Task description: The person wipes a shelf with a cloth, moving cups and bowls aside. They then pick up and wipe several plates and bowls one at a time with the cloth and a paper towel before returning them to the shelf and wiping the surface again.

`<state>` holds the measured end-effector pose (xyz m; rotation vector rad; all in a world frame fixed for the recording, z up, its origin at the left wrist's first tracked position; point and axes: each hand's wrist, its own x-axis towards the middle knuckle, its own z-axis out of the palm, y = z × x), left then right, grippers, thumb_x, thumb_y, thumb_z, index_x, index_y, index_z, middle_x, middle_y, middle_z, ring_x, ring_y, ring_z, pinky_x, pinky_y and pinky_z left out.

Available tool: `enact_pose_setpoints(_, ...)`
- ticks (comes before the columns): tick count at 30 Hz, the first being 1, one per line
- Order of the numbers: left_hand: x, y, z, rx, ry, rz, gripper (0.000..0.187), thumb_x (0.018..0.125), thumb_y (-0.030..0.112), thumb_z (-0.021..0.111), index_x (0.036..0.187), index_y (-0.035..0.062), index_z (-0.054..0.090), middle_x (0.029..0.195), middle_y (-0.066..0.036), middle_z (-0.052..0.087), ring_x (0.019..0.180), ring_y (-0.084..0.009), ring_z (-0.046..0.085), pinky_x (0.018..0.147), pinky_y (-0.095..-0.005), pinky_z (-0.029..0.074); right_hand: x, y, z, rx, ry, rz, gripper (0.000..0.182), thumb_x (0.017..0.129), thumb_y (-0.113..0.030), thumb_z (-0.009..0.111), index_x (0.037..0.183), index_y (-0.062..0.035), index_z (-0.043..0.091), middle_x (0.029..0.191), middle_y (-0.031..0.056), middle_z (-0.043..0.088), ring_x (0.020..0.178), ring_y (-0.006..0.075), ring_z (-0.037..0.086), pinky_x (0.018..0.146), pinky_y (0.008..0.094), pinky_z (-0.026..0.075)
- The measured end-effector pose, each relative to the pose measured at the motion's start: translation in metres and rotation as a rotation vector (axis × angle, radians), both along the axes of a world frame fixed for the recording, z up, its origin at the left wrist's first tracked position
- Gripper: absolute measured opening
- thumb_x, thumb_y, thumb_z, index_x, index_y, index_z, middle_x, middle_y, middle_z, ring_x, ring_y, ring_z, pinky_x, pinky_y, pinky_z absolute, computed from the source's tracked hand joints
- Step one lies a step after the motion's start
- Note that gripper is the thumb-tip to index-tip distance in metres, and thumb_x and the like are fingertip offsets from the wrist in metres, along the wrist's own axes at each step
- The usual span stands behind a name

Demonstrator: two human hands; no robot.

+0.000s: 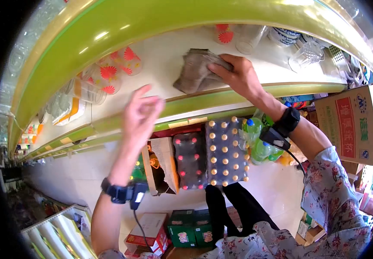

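Observation:
A grey-brown cloth lies bunched on the white shelf. My right hand grips its right end between thumb and fingers. To the left, my left hand hangs over the shelf's front edge with its fingers apart and partly curled, holding nothing. Glasses with red flower prints stand on the shelf beyond my left hand. Another red-flowered glass and a clear glass are behind the cloth.
A green shelf edge curves overhead. Clear glassware stands at the right. Below are bottle packs, an opened carton, green bottles and a large cardboard box.

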<state>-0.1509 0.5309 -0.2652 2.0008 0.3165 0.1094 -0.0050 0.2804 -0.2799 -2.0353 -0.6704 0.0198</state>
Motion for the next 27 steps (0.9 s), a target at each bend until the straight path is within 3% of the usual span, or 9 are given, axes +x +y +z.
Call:
enact_pose_setpoints(4,0.049,-0.066,0.014,-0.626,0.028,-0.055,0.039,0.091,0.025,0.067,0.120,0.0018,0.054,0.102,-0.009,0.065,0.083,-0.0128,0.062,0.071,-0.0257,0.050,-0.007,0.032,0.031,0.108,0.054,0.053,0.039,0.090,-0.035,0.062,0.101,0.0025,0.066,0.080,0.0216,0.066,0.069,0.0273,0.063,0.068,0.0372,0.050)
enact_pose_setpoints(7,0.092,-0.067,0.007,-0.485,-0.197,0.176,0.013,0.090,0.016,0.062,0.095,0.0041,0.060,0.089,-0.005,0.064,0.074,-0.0112,0.057,0.065,-0.0265,0.049,0.011,0.036,0.032,0.213,-0.115,-0.052,0.041,0.088,-0.036,0.062,0.105,0.0013,0.066,0.094,0.0228,0.068,0.084,0.0308,0.067,0.075,0.0388,0.051)
enact_pose_setpoints(10,0.120,-0.045,0.007,-0.342,-0.193,0.407,0.035,0.088,0.021,0.064,0.115,0.0000,0.053,0.108,-0.012,0.062,0.089,-0.0200,0.062,0.076,-0.0335,0.051,0.035,0.020,0.016,0.322,-0.044,-0.096,0.042,0.087,-0.036,0.063,0.108,-0.0003,0.065,0.102,0.0219,0.067,0.093,0.0341,0.066,0.080,0.0402,0.051)
enact_pose_setpoints(12,0.145,-0.020,-0.028,0.436,-0.187,0.452,0.056,0.085,0.027,0.067,0.128,-0.0010,0.044,0.125,-0.018,0.054,0.109,-0.0283,0.054,0.092,-0.0400,0.044,0.045,-0.004,-0.001,0.209,-0.020,-0.040,0.042,0.085,-0.036,0.064,0.110,-0.0012,0.064,0.106,0.0211,0.067,0.096,0.0356,0.065,0.082,0.0403,0.051)
enact_pose_setpoints(13,0.151,-0.023,-0.032,0.824,-0.180,0.461,0.066,0.083,0.031,0.068,0.134,-0.0015,0.040,0.133,-0.022,0.049,0.119,-0.0324,0.051,0.100,-0.0432,0.041,0.042,-0.016,-0.007,0.002,-0.095,-0.059,0.033,0.090,-0.027,0.063,0.114,-0.0039,0.063,0.097,0.0150,0.068,0.086,0.0254,0.066,0.072,0.0361,0.051)
enact_pose_setpoints(16,0.160,-0.034,-0.027,0.934,-0.027,0.075,0.090,0.079,0.042,0.069,0.144,-0.0034,0.027,0.147,-0.027,0.032,0.137,-0.0407,0.029,0.113,-0.0454,0.024,0.032,-0.045,-0.024,-0.111,-0.110,-0.044,0.033,0.089,-0.027,0.063,0.114,-0.0053,0.063,0.104,0.0154,0.067,0.091,0.0309,0.065,0.077,0.0385,0.051)
enact_pose_setpoints(20,0.201,-0.011,-0.068,1.138,0.028,0.186,0.099,0.081,0.060,0.060,0.144,-0.0078,0.026,0.144,-0.032,0.034,0.135,-0.0460,0.032,0.113,-0.0482,0.024,0.029,-0.069,-0.052,-0.211,-0.525,-0.050,0.037,0.087,-0.021,0.061,0.119,-0.0027,0.058,0.125,0.0160,0.058,0.118,0.0325,0.053,0.099,0.0407,0.044)
enact_pose_setpoints(24,0.233,0.009,-0.052,1.113,0.208,0.175,0.101,0.079,0.064,0.060,0.142,-0.0098,0.031,0.143,-0.033,0.037,0.134,-0.0452,0.035,0.112,-0.0428,0.028,0.023,-0.061,-0.049,-0.333,-0.507,0.002,0.033,0.089,-0.015,0.056,0.119,-0.0010,0.056,0.125,0.0152,0.057,0.121,0.0307,0.051,0.103,0.0397,0.042)
enact_pose_setpoints(27,0.267,0.046,-0.031,0.766,0.422,0.036,0.081,0.080,0.056,0.059,0.134,-0.0027,0.047,0.136,-0.026,0.049,0.125,-0.0378,0.047,0.107,-0.0406,0.036,0.022,-0.062,-0.042,-0.348,-0.466,0.009,0.031,0.090,-0.014,0.053,0.117,-0.0004,0.056,0.124,0.0149,0.058,0.120,0.0301,0.052,0.102,0.0384,0.042)
